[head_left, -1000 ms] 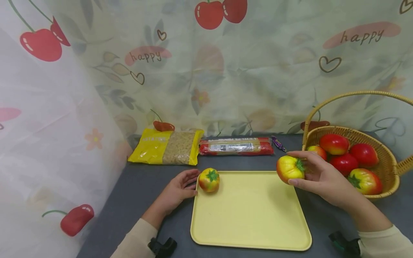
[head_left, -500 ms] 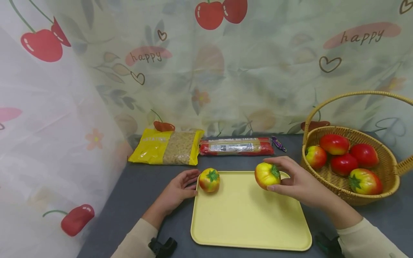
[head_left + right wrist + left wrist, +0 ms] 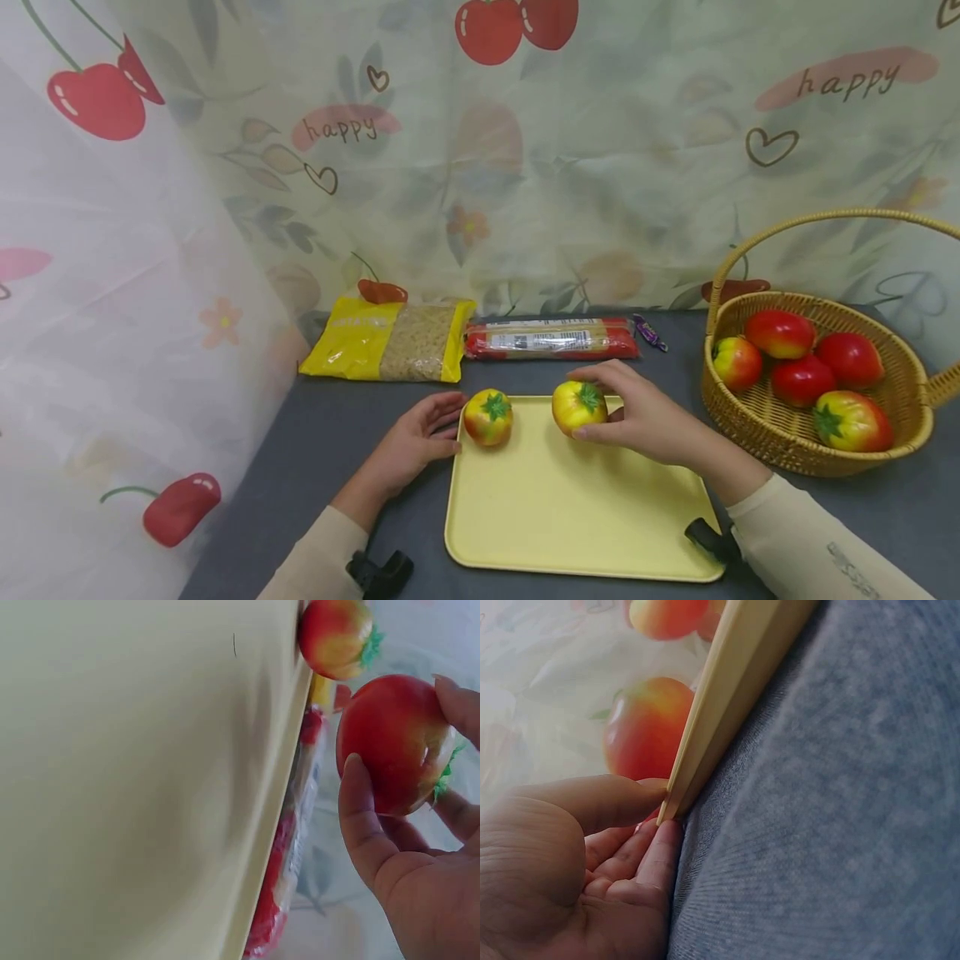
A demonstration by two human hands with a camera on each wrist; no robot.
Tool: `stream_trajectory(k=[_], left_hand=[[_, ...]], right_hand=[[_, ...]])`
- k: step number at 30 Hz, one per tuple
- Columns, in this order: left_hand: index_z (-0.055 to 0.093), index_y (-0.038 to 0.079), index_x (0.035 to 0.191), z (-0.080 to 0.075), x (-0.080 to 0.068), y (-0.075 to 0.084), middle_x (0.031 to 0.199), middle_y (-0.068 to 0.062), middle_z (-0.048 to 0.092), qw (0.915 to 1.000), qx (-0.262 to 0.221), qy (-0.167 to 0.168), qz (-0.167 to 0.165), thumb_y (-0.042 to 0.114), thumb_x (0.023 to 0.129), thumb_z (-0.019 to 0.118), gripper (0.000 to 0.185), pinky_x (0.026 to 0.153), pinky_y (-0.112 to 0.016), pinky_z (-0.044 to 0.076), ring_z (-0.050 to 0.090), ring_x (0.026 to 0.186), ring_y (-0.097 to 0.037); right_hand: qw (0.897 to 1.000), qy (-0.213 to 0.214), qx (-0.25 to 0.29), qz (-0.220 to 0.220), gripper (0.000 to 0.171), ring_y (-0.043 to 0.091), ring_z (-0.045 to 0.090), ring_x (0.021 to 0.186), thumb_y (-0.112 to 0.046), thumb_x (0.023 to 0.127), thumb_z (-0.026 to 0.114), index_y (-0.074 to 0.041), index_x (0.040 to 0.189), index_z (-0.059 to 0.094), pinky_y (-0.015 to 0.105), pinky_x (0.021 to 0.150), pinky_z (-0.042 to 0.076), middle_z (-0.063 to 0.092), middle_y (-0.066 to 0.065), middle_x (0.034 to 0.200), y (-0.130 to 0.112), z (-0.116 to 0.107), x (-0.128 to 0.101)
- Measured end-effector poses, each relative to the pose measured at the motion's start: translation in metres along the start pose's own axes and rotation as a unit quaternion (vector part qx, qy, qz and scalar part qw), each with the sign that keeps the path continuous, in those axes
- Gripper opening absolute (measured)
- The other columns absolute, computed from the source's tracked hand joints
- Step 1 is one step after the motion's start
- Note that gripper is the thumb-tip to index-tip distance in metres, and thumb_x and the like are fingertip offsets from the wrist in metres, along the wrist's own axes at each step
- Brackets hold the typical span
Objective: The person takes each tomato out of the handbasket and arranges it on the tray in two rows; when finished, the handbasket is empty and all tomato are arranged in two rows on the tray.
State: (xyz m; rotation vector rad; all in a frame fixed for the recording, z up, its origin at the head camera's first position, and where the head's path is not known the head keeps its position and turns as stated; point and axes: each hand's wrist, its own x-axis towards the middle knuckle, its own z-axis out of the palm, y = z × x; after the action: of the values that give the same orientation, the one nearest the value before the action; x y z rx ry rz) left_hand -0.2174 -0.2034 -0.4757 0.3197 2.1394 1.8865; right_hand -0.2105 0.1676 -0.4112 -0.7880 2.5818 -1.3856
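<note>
My right hand (image 3: 641, 417) holds a yellow-and-red tomato (image 3: 576, 408) with a green leafy top, thumb and fingers around its sides. In the right wrist view this tomato (image 3: 394, 742) is held just above the pale yellow tray (image 3: 135, 780). A second tomato (image 3: 487, 418) sits in the tray's far left corner. At that corner my left hand (image 3: 412, 437) pinches the rim of the tray (image 3: 577, 517); the left wrist view has the thumb (image 3: 622, 801) on the rim and fingers against its underside.
At the right stands a wicker basket (image 3: 795, 442) with a tall handle, holding several red and yellow tomatoes (image 3: 802, 381). Behind the tray lie a yellow bag (image 3: 352, 346), a red-ended noodle-like packet (image 3: 551, 339) and a small purple wrapped candy (image 3: 649, 332). Patterned cloth hangs behind.
From beside the basket, my right hand has carried its tomato leftward over the tray, closer to the tomato in the corner. The left hand has stayed at the tray's rim.
</note>
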Motion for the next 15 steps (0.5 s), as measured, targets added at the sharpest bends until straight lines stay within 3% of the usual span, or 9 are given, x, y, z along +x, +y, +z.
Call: stream_trajectory(k=[4,15], left_hand=[[0.044,0.001,0.162,0.000,0.000,0.000,0.164,-0.016,0.047,1.0000,-0.002,0.000,-0.001,-0.012,0.094,0.076,0.076,0.117,-0.043,0.045,0.042,0.153,-0.033],[0.045,0.002,0.162,0.000,0.000,0.002,0.164,-0.016,0.048,1.0000,0.002,0.001,0.000,-0.011,0.094,0.076,0.075,0.117,-0.043,0.045,0.043,0.153,-0.033]], right_hand=[[1.000,-0.012,-0.015,0.012,0.068,0.032,0.058,0.120,-0.028,0.093,0.091,-0.004,0.149,0.061,0.034,0.087,0.062,0.055,0.015,0.139,0.001,0.009,0.011],[0.999,-0.039,-0.028,0.010,0.067,0.034,0.057,0.124,-0.027,0.094,0.090,-0.003,0.149,0.061,0.049,0.100,0.058,0.057,0.014,0.138,0.005,0.031,0.028]])
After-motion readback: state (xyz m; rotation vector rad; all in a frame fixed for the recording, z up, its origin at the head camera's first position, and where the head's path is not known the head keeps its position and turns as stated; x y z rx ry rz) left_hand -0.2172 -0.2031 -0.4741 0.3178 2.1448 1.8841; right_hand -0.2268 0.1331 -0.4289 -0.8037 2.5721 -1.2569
